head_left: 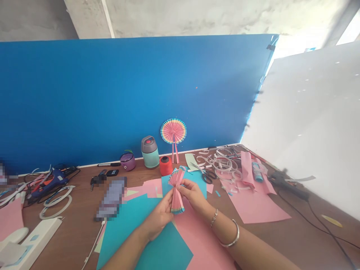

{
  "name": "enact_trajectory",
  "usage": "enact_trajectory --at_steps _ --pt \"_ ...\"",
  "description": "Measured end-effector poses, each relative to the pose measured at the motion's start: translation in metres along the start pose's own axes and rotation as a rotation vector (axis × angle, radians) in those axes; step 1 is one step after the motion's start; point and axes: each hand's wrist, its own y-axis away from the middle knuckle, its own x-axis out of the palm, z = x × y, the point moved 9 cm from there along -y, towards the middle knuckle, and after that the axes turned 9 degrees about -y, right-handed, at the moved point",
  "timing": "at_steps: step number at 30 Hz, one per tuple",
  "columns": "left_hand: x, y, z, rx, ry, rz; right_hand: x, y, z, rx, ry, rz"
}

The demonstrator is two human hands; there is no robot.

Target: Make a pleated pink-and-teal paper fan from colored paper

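Observation:
A pleated paper fan (177,200), pink with yellow and blue edges, is pinched at its middle and flares out at both ends. My left hand (161,213) grips it from the left, fingers closed. From the right, my right hand (192,193) closes thumb and fingers on the same fan near its centre. Beneath the hands lie a teal paper sheet (140,232) and a pink paper sheet (205,236). A round finished paper fan (173,131) with two pink sticks leans against the blue panel behind.
Scissors (206,174) lie beyond my right hand, near curled paper strips (225,165) and pink paper (255,206). A red spool (165,167), a teal flask (150,153) and a purple cup (128,161) stand at the back. Left are a phone (111,198), glue gun (52,182) and power strip (36,245).

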Motion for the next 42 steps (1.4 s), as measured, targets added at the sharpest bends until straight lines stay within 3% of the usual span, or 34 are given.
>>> enact_trajectory --at_steps 25,42 --pt "0.004 -0.001 0.000 0.011 0.017 -0.033 -0.003 -0.001 -0.006 -0.072 0.089 -0.043" --pt "0.013 0.002 -0.002 -0.070 0.035 -0.063 -0.002 0.001 -0.001 -0.117 0.138 -0.059"
